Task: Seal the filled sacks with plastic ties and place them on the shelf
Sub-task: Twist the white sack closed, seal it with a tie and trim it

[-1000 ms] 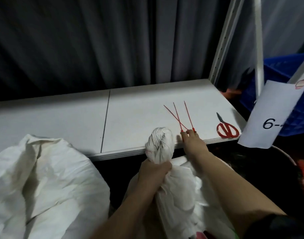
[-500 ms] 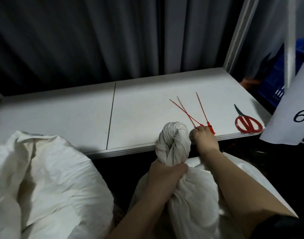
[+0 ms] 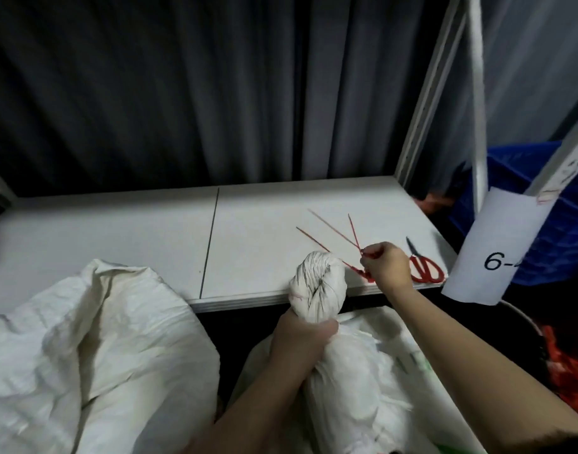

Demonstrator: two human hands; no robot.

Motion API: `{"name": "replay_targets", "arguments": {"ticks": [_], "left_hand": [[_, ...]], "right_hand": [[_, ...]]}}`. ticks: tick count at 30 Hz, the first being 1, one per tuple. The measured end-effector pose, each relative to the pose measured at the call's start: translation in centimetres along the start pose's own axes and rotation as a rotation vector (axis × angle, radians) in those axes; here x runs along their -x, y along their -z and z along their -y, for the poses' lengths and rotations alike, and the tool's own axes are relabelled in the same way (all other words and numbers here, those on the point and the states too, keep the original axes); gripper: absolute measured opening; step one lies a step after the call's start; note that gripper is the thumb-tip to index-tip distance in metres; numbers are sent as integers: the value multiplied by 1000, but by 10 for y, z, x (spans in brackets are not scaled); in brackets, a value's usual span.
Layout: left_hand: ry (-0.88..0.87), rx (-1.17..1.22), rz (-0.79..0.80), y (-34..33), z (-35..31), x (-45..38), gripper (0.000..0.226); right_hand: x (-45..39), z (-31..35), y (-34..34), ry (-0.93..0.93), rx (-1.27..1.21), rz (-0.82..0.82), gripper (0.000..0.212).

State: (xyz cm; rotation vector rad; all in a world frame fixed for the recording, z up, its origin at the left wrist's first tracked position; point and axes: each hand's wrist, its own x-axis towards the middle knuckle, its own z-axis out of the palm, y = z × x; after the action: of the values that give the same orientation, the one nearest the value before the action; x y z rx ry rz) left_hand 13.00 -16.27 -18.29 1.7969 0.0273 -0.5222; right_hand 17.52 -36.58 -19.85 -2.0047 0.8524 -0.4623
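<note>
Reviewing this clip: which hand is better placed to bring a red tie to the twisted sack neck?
The right hand. It already pinches a red tie over the shelf, beside the twisted neck. The left hand grips the sack below the twist, probably keeping it closed.

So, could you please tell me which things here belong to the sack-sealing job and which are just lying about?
Job in hand:
- twisted sack, gripped at the neck by the left hand
- red plastic ties, one pinched by the right hand
- shelf
- second sack

Lying about:
- red scissors
- paper label
- blue crate
</note>
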Motion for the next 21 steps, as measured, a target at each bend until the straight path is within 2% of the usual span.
{"name": "replay_targets", "arguments": {"ticks": [3,7,13,17,21], "left_hand": [[-26,-32,-8,1,-17,30,22],[-99,-54,-10,3,-35,76,7],[-197,-157,-19,9,-50,140,22],[-237,-177,-26,9,-51,165,50],[-246,-175,-21,10,-48,181,55]], "right_hand": [[41,23,37,-101,-256,117,15],[105,56,91,-36,-326,222,14],[194,76,146,136,-228,243,10],[238,71,163,284,11,267,24],[261,68,167,261,61,266,25]]}}
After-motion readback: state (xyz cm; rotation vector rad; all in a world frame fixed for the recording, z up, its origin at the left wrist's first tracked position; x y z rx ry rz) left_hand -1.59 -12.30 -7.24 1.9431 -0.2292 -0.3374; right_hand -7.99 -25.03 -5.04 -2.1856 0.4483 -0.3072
